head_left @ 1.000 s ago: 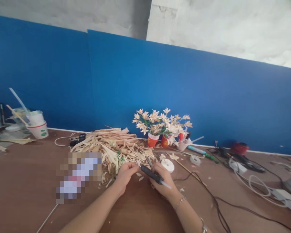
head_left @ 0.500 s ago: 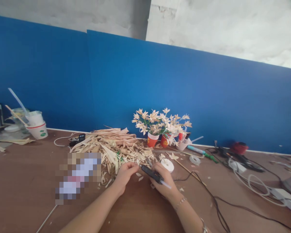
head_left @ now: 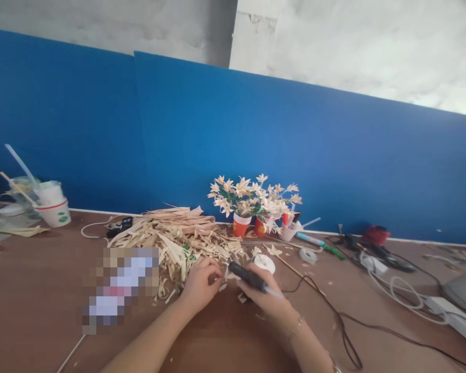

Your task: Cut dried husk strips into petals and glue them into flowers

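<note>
My right hand (head_left: 270,295) is wrapped round a black glue gun (head_left: 246,276), with a pale glue stick poking out of its rear end. The nozzle points left, toward my left hand (head_left: 202,284), whose thumb and fingers are curled together in a pinch close to the tip. What the pinch holds is too small to make out. Just behind both hands lies a heap of dry, pale husk strips (head_left: 166,233). A roll of white tape (head_left: 264,263) rests beyond my right hand, and small pale scraps are scattered on the brown table (head_left: 233,336) between the hands.
Pale husk flowers (head_left: 252,194) stand in red paper cups (head_left: 241,226) at the back. White cups (head_left: 54,213) with sticks are far left. A blurred-out patch (head_left: 118,290) with a white cable lies left. Black cords (head_left: 341,316) and a white power strip (head_left: 450,316) occupy the right.
The glue gun has tilted slightly, and its nozzle stays by my left fingers. My left fingers have curled in more. The whole view has shifted a little.
</note>
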Tool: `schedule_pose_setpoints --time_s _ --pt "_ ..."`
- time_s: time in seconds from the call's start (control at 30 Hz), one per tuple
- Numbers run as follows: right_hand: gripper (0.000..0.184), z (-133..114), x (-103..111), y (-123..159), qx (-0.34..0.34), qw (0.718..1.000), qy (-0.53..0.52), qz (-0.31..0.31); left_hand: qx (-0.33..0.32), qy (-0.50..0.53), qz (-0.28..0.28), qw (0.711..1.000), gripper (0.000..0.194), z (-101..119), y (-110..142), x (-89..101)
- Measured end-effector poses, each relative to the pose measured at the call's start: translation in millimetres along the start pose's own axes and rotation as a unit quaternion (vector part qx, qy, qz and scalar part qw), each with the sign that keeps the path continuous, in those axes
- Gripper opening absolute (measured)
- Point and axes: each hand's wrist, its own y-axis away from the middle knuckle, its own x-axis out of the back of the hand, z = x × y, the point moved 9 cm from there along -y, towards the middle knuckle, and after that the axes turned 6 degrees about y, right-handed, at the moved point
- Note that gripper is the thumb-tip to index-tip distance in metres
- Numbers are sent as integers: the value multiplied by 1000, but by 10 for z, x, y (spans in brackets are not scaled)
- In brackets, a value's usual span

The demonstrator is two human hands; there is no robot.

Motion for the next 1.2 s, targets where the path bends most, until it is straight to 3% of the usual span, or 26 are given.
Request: schedule_pose_setpoints --time_s 0.07,0.13,0.27,0.37,0.43,0.53,0.6,0.7,0.77,0.87,0.93,1.03,1.2 --pt "6 -120 42 68 23 995 75 -68 6 -13 19 1000 9 -45 -2 32" --pt "5 -43 209 140 -20 980 181 -85 39 7 70 997 9 -155 -6 127" --pt "30 584 652 352 -215 930 287 -79 107 77 126 983 16 -352 2 240" --pt "43 1131 911 521 -316 886 336 -48 146 118 145 971 17 -410 28 260" --pt "39 1466 993 638 -376 856 353 -43 157 131 148 968 16 -400 39 254" --pt "32 1704 1020 719 -400 845 353 -31 172 150 146 963 14 -387 48 234" --pt "31 1656 1036 720 -393 839 376 -14 182 165 147 958 14 -396 53 225" --pt "23 1243 1007 596 -339 827 447 34 189 175 149 955 15 -418 56 220" --pt "10 820 760 390 -244 862 443 33 189 177 146 955 16 -435 56 210" --pt "19 221 193 63 -106 934 341 12 191 182 140 954 16 -463 60 186" --pt "14 -52 -173 -111 -33 961 276 5 185 179 142 956 15 -465 61 185" --pt "6 -99 -469 -257 -28 962 268 54 170 170 142 960 13 -440 52 187" --pt "10 46 -632 -297 -22 971 223 85 187 199 134 953 13 -437 52 151"
